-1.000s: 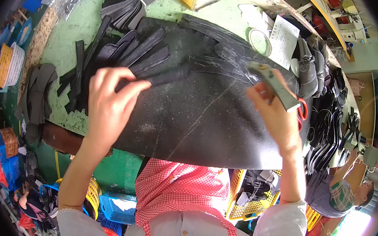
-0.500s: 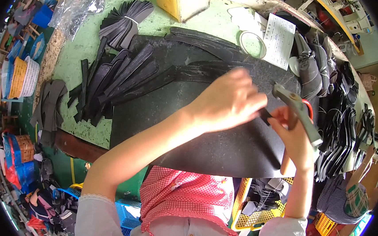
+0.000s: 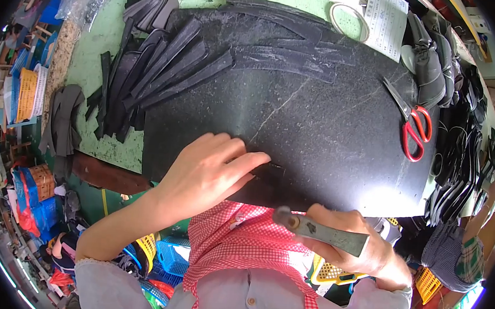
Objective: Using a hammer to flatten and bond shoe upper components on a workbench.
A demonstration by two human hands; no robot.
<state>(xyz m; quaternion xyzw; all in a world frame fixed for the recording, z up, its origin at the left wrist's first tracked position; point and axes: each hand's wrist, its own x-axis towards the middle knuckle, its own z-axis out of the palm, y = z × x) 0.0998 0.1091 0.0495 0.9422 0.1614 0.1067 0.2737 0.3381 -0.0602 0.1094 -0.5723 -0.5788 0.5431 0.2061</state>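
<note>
A metal-handled tool [image 3: 320,230] is gripped in the closed right hand [image 3: 356,244] at the near edge. The left hand [image 3: 208,172] is laid flat, fingers extended, on the smooth black slab [image 3: 319,131]. Farther off, black strips [image 3: 161,72] are fanned left; red-handled scissors [image 3: 412,124] lie right.

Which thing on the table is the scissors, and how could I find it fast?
Start at the big black sheet that covers most of the green table. Follow it to its right end, close to the stacked dark pieces. The scissors lie there on the sheet, apart from both hands, and their bright red handles are the only red thing among all that black.
</note>
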